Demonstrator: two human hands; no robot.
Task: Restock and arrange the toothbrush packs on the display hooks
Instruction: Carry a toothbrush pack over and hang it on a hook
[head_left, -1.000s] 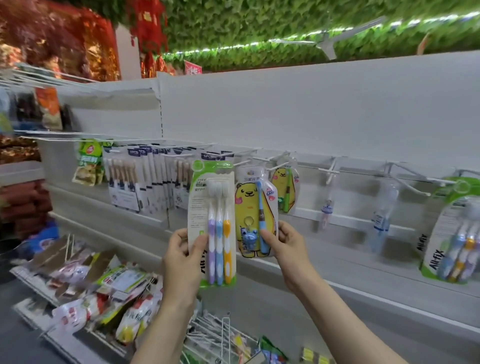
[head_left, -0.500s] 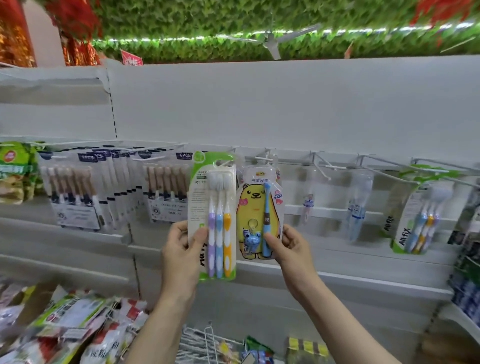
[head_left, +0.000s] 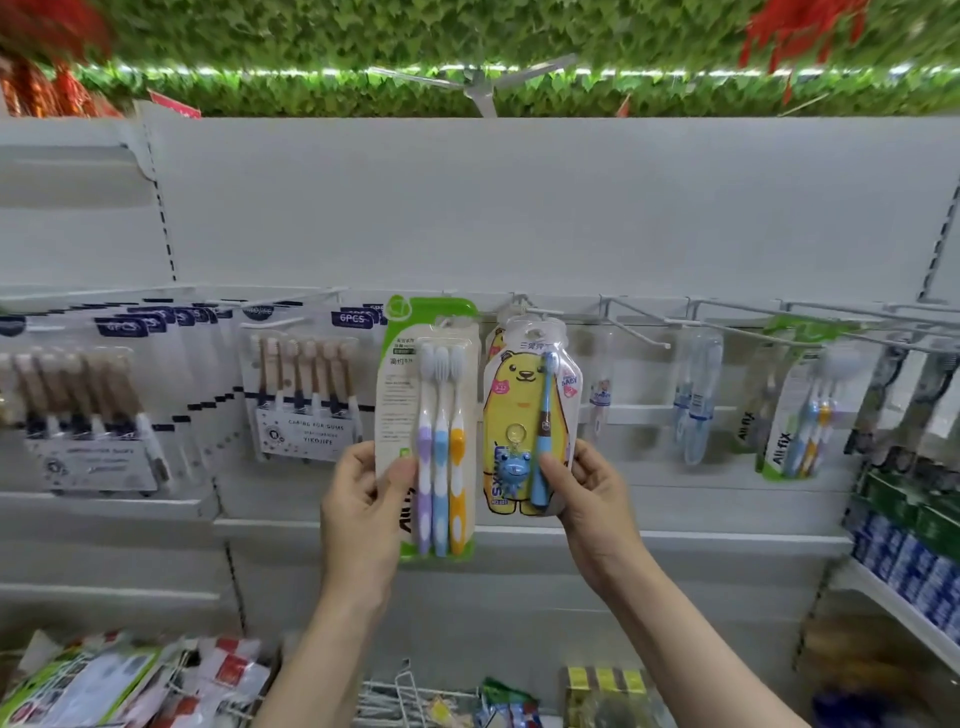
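My left hand (head_left: 363, 499) grips the lower left edge of a green-and-white pack of three toothbrushes (head_left: 439, 415), purple, blue and yellow, held upright before the hook rail. My right hand (head_left: 589, 493) pinches the lower right corner of a yellow bear pack (head_left: 524, 410) holding one blue child's toothbrush and a blue keyring. The bear pack's top sits at a white hook (head_left: 530, 309); another yellow pack shows just behind it. Whether either pack hangs on a hook is unclear.
Six-piece brush packs (head_left: 301, 384) fill the hooks on the left. To the right are bare wire hooks (head_left: 639, 325), clear single-brush packs (head_left: 698, 395) and an Allfix pack (head_left: 802, 415). Boxed goods (head_left: 914, 551) line a shelf at right; bagged goods (head_left: 119, 680) lie lower left.
The view has swung right and closer, so the six-piece packs sit further left. Both hands keep their hold on the two packs, which stay side by side at the rail.
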